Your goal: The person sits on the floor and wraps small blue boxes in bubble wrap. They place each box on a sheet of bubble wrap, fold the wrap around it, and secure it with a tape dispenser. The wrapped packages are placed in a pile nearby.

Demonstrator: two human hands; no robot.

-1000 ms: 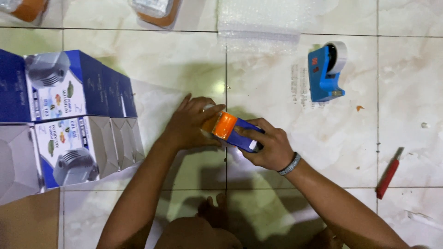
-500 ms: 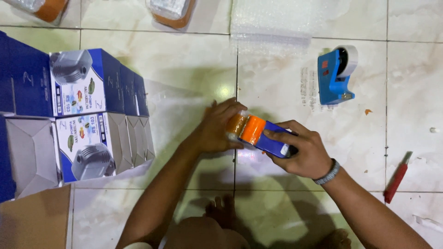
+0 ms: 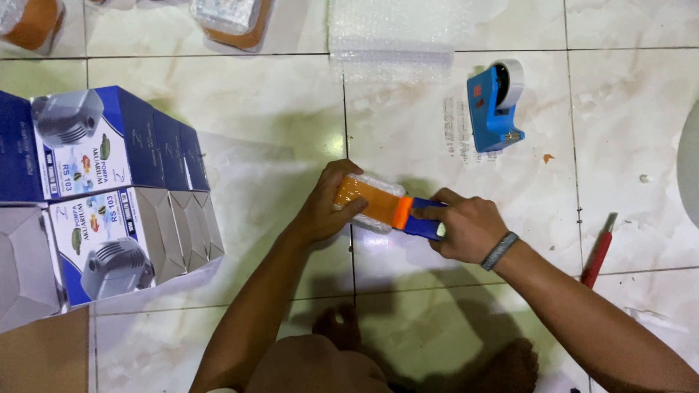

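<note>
A small bubble-wrapped parcel, orange under its clear wrap, lies low over the pale tiled floor, near the centre of the head view. Whether it rests on the tile or is lifted slightly cannot be told from this angle.

The left hand is closed around the parcel's left end, fingers curled over the top and thumb against the near side. The parcel extends to the right out of this grip.

The right hand is closed on a blue hand-held tape dispenser. The dispenser's orange front edge touches the parcel's right end, so the parcel sits between the two hands. A grey band is worn on the right wrist.

Further out:
- A second tape dispenser, blue with a white roll, stands on the floor above and right of the hands, well apart.
- A sheet of bubble wrap lies at the top edge.
- A red-handled tool lies to the right.
- Blue and white printed cartons are stacked at the left.
- Two more wrapped orange items lie along the top edge.
</note>
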